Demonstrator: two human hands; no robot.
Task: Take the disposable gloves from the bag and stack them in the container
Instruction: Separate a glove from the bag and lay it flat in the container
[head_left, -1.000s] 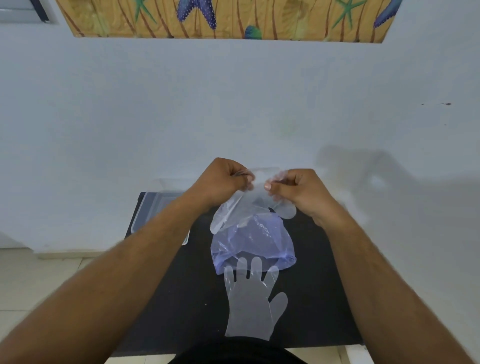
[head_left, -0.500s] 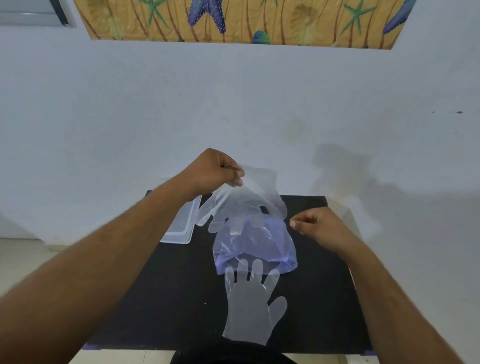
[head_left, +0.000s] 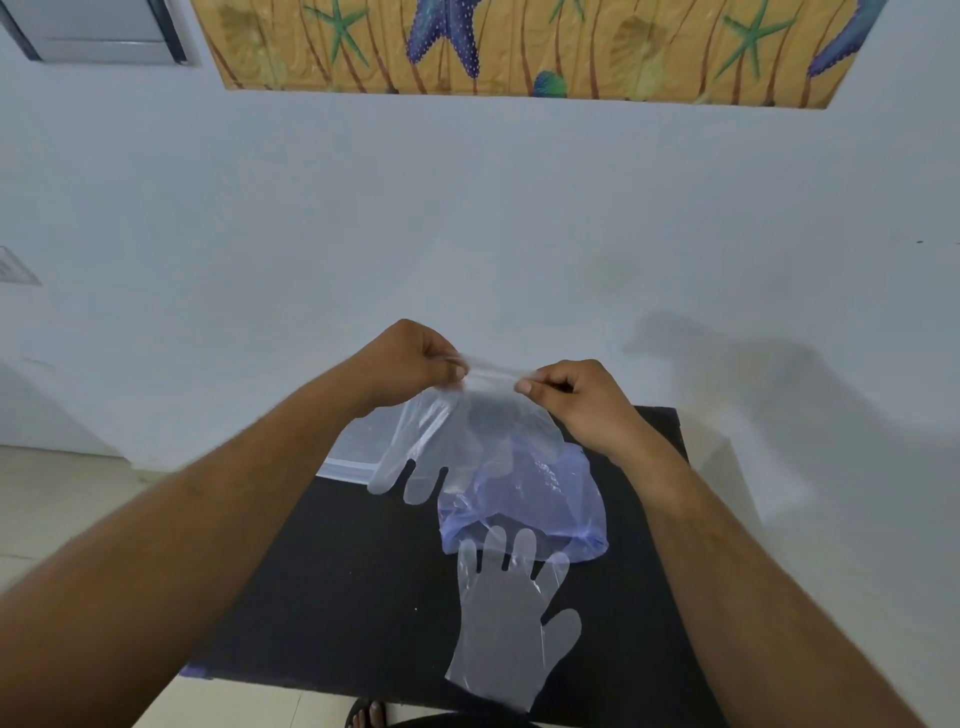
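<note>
My left hand (head_left: 415, 364) and my right hand (head_left: 582, 400) both pinch the cuff of a clear disposable glove (head_left: 447, 441), stretched between them above the table. Its fingers hang down towards the left. Under it lies a crumpled bluish plastic bag (head_left: 550, 504) on the black table (head_left: 337, 582). A second clear glove (head_left: 509, 618) lies flat in front of the bag, fingers pointing at it. A clear plastic container (head_left: 353, 447) sits at the table's back left, partly hidden by my left forearm and the held glove.
The table stands against a pale wall (head_left: 467, 234) with a starfish picture (head_left: 519, 47) high up. Tiled floor (head_left: 62, 509) shows at the left. A sandalled foot (head_left: 366, 714) peeks out below the table's front edge.
My right hand, which had dropped away empty, has come back up and taken the glove's cuff beside my left hand. The glove hangs lower over the bag.
</note>
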